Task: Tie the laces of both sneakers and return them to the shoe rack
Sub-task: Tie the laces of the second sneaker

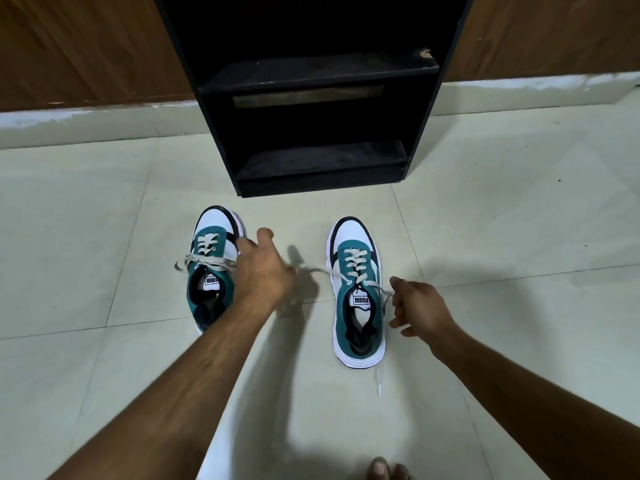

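Observation:
Two teal, white and black sneakers stand on the floor, toes toward the black shoe rack [318, 72]. The left sneaker [209, 244] has its beige laces in a bow. On the right sneaker [356, 327] the laces are loose. My left hand [263, 271] hovers by the left sneaker's inner side. One lace [325, 271] of the right sneaker runs taut into its curled fingers, which are mostly hidden. My right hand [420, 306] pinches the other lace [381, 289] just right of that sneaker, and the lace's end trails on the floor behind the heel.
The rack has two bare dark shelves and stands against a brown wooden wall with a pale skirting. Pale floor tiles [104, 220] surround the shoes. My toes [381, 469] show at the bottom edge.

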